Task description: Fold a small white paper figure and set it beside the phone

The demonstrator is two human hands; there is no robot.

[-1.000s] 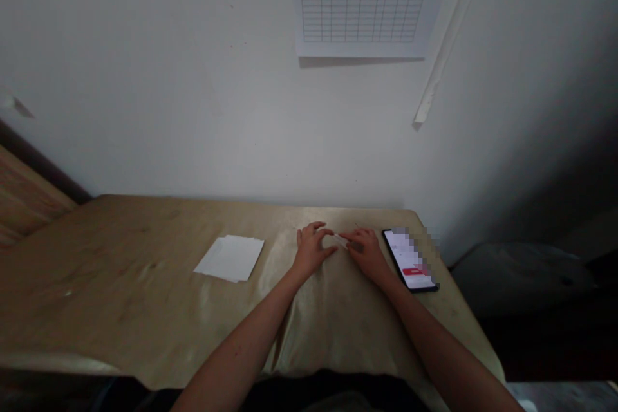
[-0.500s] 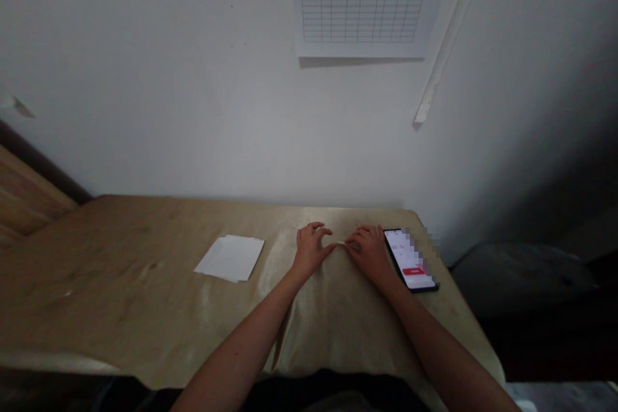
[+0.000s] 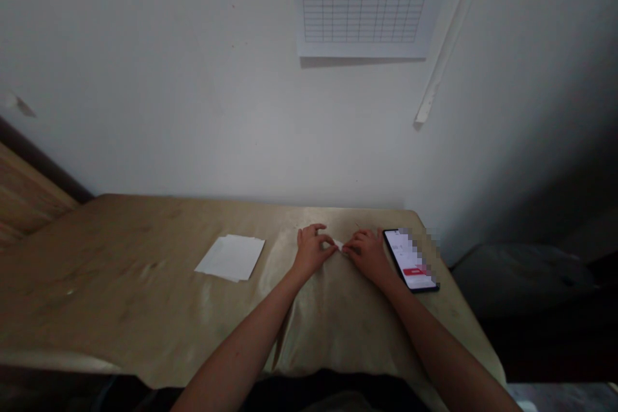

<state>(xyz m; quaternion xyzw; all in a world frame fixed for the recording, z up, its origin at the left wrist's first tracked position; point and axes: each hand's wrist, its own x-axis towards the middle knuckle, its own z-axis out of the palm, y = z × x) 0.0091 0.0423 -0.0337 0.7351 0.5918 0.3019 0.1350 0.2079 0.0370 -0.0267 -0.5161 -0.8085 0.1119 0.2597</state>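
Between my fingertips, over the right half of the table, is a small folded piece of white paper (image 3: 338, 245). My left hand (image 3: 311, 249) pinches its left end between thumb and index finger, with the other fingers curved and raised. At the paper's right end, my right hand (image 3: 365, 251) closes its thumb and fingers on it. Much of the paper is hidden by the fingers. A stack of white paper sheets (image 3: 232, 258) lies flat to the left of my left hand. Just right of my right hand rests a phone (image 3: 408, 261) with a lit screen.
A tan cloth (image 3: 145, 296) covers the table, with a crease running toward me between my forearms. The white wall (image 3: 193, 109) rises behind the table's far edge. On it hang a printed grid sheet (image 3: 362, 0) and a slanted white strip (image 3: 444, 58).
My left index finger has come down to the thumb, closing a pinch on the small paper. The paper now looks tilted and shows a broader face. My forearms have barely moved.
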